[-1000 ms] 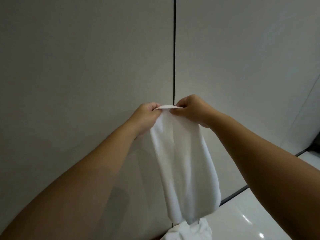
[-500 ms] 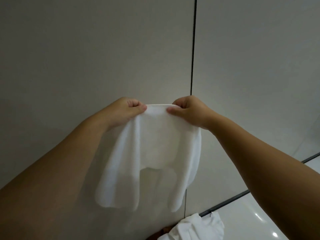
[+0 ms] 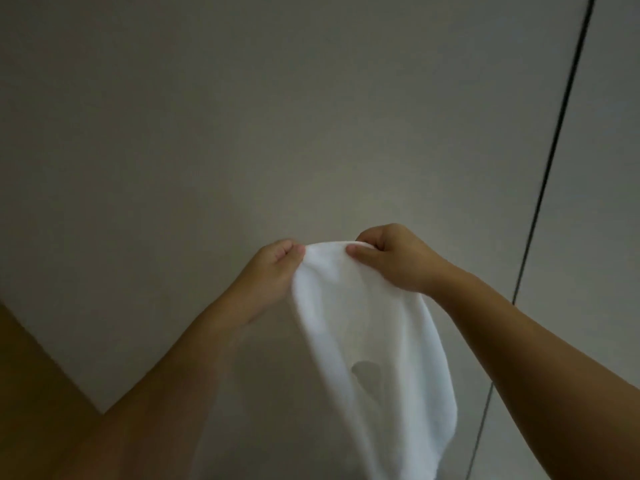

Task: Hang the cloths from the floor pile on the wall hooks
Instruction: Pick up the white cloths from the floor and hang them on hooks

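Observation:
A white cloth (image 3: 367,341) hangs in front of the pale grey wall, held up by its top edge. My left hand (image 3: 273,268) pinches that edge on the left and my right hand (image 3: 391,258) pinches it on the right, a short span of cloth stretched between them. The cloth drapes down and to the right, with a small gap showing near its middle. No wall hook is in view. The floor pile is out of the picture.
The wall (image 3: 242,133) fills most of the view, with a dark vertical joint (image 3: 550,168) running down on the right. A brown surface (image 3: 31,375) shows at the lower left edge.
The view has swung left and up, so the wall joint now sits far right and the floor pile has left the picture. Both hands still hold the cloth's top edge, now a little closer together.

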Tool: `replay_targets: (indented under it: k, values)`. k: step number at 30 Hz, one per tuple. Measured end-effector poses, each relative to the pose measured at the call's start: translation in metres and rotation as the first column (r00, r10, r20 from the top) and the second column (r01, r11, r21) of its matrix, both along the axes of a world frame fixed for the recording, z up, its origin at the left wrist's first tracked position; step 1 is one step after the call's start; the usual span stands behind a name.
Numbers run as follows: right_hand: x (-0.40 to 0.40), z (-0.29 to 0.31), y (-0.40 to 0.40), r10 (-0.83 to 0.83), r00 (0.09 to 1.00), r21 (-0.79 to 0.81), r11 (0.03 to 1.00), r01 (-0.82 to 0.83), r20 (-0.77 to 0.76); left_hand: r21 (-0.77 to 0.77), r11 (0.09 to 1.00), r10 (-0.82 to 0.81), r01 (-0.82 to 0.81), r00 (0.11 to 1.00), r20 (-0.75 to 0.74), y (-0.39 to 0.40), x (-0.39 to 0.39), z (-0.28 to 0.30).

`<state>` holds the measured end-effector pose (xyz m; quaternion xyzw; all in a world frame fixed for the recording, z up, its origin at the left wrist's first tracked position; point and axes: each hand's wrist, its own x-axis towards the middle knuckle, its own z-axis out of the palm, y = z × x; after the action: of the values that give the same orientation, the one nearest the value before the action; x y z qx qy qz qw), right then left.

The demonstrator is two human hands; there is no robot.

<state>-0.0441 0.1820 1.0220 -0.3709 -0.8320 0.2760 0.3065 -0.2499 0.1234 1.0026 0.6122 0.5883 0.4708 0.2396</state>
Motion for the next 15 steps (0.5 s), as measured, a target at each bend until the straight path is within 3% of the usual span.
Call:
replay_targets:
  k: [6, 10, 15]
  values:
    - [-0.041, -0.009, -0.041, 0.336, 0.93, -0.099, 0.931, -0.352, -0.152, 0.078, 0.952, 0.305, -0.296, 0.937, -0.168, -0.101, -0.01, 0.008]
    - [-0.076, -0.014, -0.079, 0.547, 0.827, -0.086, 0.824, -0.559, -0.133, 0.064, 0.854, 0.513, -0.516, 0.816, -0.267, -0.177, -0.011, 0.009]
    - [-0.12, -0.005, -0.143, 0.731, 0.674, -0.032, 0.675, -0.737, -0.107, 0.033, 0.733, 0.656, -0.68, 0.693, -0.299, -0.278, -0.008, 0.012]
